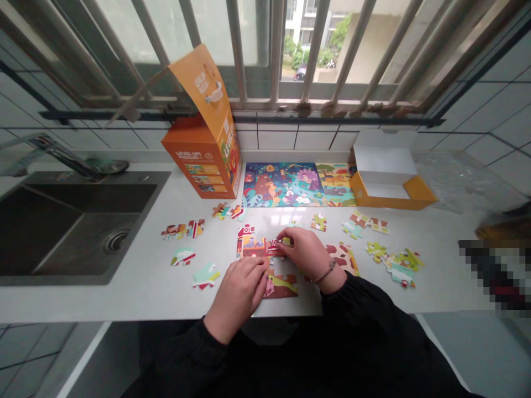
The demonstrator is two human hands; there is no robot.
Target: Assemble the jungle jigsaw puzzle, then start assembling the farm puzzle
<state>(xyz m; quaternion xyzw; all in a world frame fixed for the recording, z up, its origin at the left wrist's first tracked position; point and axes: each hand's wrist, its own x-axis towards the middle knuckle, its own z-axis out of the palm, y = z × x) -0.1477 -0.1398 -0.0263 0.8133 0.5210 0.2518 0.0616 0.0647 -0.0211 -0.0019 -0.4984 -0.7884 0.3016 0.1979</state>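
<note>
A partly joined jigsaw puzzle (254, 247) with red, yellow and brown farm pictures lies on the counter between my hands. My left hand (241, 284) rests on its lower left part, fingers bent and close together over the pieces; they cover part of the picture. My right hand (309, 251) pinches a red puzzle piece (274, 245) at the puzzle's right side, thumb and fingertips closed on it. Under and beyond my right wrist lies a cream section with brown patches (343, 257). A pink and brown section (282, 286) lies nearest the counter's front edge.
Loose pieces lie left (182, 256) and right (400, 265). Behind stand an orange puzzle box (203, 163) with its flap up and an open yellow box (390, 202). A finished-looking blue puzzle (282, 185) lies between them. The sink (136, 221) is at the left.
</note>
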